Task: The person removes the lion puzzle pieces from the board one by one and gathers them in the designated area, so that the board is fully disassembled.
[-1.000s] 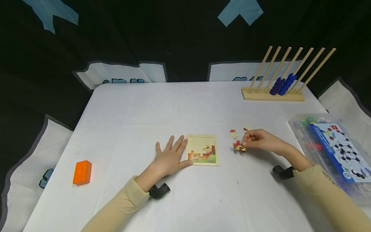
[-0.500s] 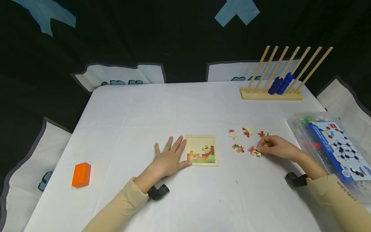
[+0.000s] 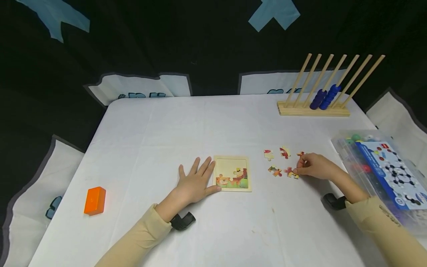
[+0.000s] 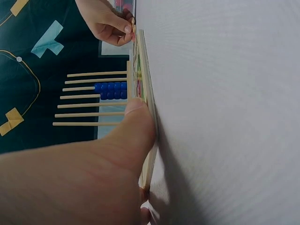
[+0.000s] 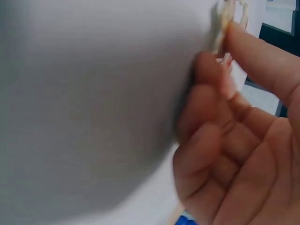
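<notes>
My left hand point(image 3: 192, 185) lies spread with straight fingers, touching the left side of a small wooden puzzle board point(image 3: 231, 157). Its thumb rests on the board's rim, as the left wrist view also shows. Colourful animal pieces point(image 3: 235, 181) fill the lower part of the tray; the upper part is bare wood. To the right, the thumb and fingertips of my right hand point(image 3: 315, 167) pinch the edge of a red-and-yellow puzzle piece point(image 3: 289, 171) on the table. In the right wrist view the curled fingers point(image 5: 201, 108) partly hide it.
Loose puzzle pieces point(image 3: 275, 171) lie between the board and my right hand. A wooden peg abacus point(image 3: 313, 111) with blue beads stands at the back right. A clear box point(image 3: 347, 159) with a blue leaflet sits far right, an orange block point(image 3: 95, 200) far left.
My right hand has moved right with the puzzle piece, away from the other loose pieces, then shifted slightly in the last half second. The left hand stays on the board.
</notes>
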Demonstrator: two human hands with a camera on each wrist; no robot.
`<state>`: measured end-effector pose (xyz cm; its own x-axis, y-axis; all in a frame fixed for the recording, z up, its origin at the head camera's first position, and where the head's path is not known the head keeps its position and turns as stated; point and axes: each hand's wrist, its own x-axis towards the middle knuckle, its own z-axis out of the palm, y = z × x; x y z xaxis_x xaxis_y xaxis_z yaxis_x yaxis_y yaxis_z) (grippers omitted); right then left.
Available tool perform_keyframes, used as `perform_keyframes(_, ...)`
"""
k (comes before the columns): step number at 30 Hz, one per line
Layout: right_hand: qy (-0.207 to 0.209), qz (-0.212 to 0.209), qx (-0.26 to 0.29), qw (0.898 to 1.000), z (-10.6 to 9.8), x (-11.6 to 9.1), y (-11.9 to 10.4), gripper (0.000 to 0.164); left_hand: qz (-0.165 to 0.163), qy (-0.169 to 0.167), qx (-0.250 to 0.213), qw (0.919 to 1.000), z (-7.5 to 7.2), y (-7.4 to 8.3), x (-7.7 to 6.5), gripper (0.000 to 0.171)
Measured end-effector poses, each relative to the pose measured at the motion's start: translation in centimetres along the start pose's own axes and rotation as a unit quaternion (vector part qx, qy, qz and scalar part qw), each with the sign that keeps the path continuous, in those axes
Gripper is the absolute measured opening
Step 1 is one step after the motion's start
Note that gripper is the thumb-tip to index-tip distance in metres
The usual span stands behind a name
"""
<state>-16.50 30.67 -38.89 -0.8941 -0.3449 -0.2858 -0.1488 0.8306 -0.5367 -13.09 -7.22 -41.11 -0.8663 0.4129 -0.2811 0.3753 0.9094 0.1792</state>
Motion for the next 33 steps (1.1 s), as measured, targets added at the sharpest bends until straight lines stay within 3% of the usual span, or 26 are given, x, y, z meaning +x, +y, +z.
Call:
perform_keyframes(6,-0.018,0.018,-0.071,0.997,-0.6,0.4,-1.9,0.022,0.001,0.002,0.000,1.0000,0.0,0.1,0.1,0.085)
perform_keyframes(10,-0.010,0.008,-0.084,0.996,-0.6,0.8,-3.6,0.020,0.004,0.002,0.001,1.0000,0.0,0.1,0.2,0.085)
perform_keyframes(16,-0.020,-0.066,-0.050,0.996,0.4,2.2,-6.4,0.017,-0.003,-0.002,0.008,1.0000,0.1,0.0,0.2,0.086)
perform_keyframes(22,-0.029,-0.162,-0.069,0.984,2.6,3.7,-8.4,0.040,-0.004,-0.003,0.013,0.9999,0.0,-0.2,0.2,0.086)
perform_keyframes(27,-0.038,-0.193,-0.082,0.977,4.2,4.3,-9.5,0.054,0.000,0.000,0.003,1.0000,-0.2,-0.1,0.0,0.085)
perform_keyframes(33,-0.057,-0.204,-0.094,0.973,5.3,4.6,-9.8,0.049,0.004,0.003,-0.001,1.0000,-0.3,0.0,-0.2,0.085)
